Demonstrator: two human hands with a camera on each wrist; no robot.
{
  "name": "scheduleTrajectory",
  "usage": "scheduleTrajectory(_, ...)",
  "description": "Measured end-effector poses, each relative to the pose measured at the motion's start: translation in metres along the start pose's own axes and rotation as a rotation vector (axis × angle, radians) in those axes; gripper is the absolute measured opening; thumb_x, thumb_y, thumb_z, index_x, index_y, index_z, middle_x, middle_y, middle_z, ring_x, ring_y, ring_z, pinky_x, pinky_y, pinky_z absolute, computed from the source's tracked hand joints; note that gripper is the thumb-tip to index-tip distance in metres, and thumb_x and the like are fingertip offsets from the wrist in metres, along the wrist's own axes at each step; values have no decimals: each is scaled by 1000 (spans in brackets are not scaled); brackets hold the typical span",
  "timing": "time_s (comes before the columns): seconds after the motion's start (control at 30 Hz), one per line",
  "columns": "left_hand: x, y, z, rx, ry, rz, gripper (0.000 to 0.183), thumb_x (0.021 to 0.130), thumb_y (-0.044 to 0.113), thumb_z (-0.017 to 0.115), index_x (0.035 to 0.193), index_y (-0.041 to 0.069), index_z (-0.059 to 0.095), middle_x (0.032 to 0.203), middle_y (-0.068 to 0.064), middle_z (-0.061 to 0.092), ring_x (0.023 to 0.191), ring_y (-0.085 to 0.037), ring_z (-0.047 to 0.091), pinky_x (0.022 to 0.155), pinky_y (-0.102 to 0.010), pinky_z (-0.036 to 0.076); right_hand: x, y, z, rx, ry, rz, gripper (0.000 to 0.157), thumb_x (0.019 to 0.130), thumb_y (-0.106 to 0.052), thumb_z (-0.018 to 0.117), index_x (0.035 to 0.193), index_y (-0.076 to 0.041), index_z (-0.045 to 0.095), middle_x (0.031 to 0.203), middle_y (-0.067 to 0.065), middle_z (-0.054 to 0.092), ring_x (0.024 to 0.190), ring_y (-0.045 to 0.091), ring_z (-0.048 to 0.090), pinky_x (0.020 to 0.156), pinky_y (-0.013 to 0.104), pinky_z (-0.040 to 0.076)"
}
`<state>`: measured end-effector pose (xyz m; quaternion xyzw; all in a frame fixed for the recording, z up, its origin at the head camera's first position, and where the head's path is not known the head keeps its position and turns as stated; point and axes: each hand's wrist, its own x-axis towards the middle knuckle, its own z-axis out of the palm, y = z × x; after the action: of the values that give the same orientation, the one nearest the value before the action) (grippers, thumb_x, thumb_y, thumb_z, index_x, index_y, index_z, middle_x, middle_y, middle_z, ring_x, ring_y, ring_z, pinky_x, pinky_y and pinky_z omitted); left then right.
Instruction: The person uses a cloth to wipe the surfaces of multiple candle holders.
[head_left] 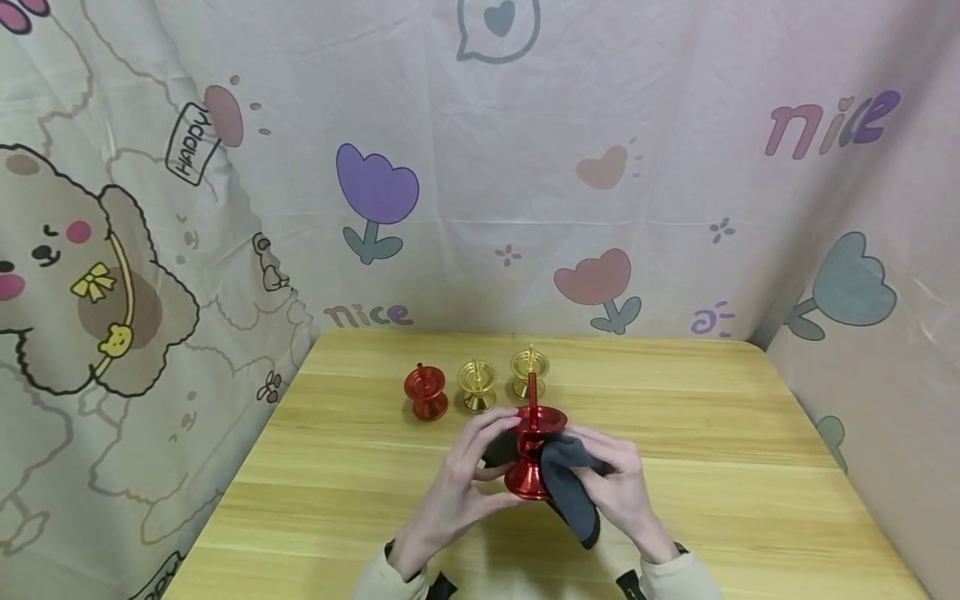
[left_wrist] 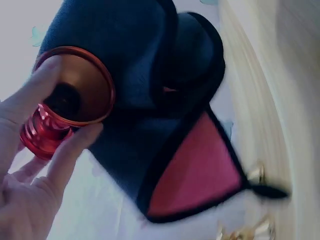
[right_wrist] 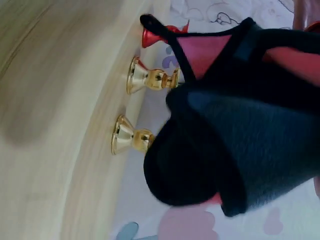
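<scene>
My left hand grips a shiny red candle holder by its rim and base, over the front of the table. The holder has a shallow dish, a waisted stem, a flared foot and an upright red pin. In the left wrist view, the foot's hollow underside shows, with the thumb and a finger of the left hand at its edge. My right hand pinches a dark grey cloth against the holder's right side. Black edging and a pink reverse show on the cloth in the left wrist view.
Behind the hands, a second red candle holder and two gold ones, a left one and a right one, stand on the wooden table. A printed curtain hangs along the table's back and sides.
</scene>
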<state>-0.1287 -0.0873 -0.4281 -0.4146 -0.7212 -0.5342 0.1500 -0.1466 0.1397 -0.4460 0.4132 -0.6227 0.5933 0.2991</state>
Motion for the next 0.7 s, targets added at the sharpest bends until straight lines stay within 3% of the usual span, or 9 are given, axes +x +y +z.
scheduleTrajectory(0.17, 4, -4, 1, -243, 16, 17, 92, 68, -7, 87, 147, -4, 39, 153, -27, 36, 146, -24, 40, 85, -38, 62, -3, -6, -3, 63, 42, 244, 48, 73, 30, 64, 109, 0, 76, 115, -10, 76, 105, 5, 71, 86, 17, 58)
scheduleTrajectory(0.27, 5, -7, 1, -176, 31, 39, 97, 63, -2, 91, 146, -4, 41, 155, -23, 39, 149, -23, 36, 105, -37, 54, -4, -7, -5, 46, 55, 322, 49, 73, 30, 64, 108, -1, 76, 113, -16, 75, 102, 1, 71, 82, 16, 58)
scheduleTrajectory(0.33, 5, -7, 1, -37, 44, 67, 99, 60, 4, 93, 145, -3, 43, 153, -21, 43, 148, -26, 39, 117, -35, 43, -4, -7, -5, 31, 47, 302, 47, 73, 30, 65, 109, 1, 76, 115, -14, 75, 104, 3, 71, 85, 16, 58)
scheduleTrajectory(0.4, 4, -7, 0, 122, 51, 94, 101, 58, 10, 94, 145, -3, 44, 151, -20, 46, 143, -28, 44, 122, -33, 36, -3, -6, -5, 7, 35, 223, 44, 73, 29, 66, 109, 5, 75, 116, -7, 75, 107, 6, 71, 89, 17, 58)
scheduleTrajectory(0.5, 4, -4, 0, 272, 41, 109, 100, 61, 15, 94, 146, -1, 44, 147, -18, 48, 137, -30, 50, 120, -32, 39, 1, -5, -4, -55, 12, 75, 38, 76, 24, 68, 109, 8, 74, 117, 7, 76, 112, 10, 71, 94, 19, 57)
scheduleTrajectory(0.6, 5, -3, -1, 339, 30, 116, 96, 63, 15, 93, 145, 1, 46, 144, -17, 50, 135, -32, 51, 117, -33, 42, 4, -5, -3, -106, 1, -18, 32, 80, 19, 70, 109, 9, 73, 114, 17, 75, 112, 12, 71, 95, 20, 56)
scheduleTrajectory(0.7, 5, -3, -2, 302, 32, 118, 91, 64, 13, 93, 142, 1, 48, 143, -18, 50, 136, -33, 51, 118, -33, 41, 4, -5, -3, -84, -3, 16, 34, 78, 21, 69, 109, 9, 74, 115, 13, 75, 112, 11, 70, 95, 20, 56)
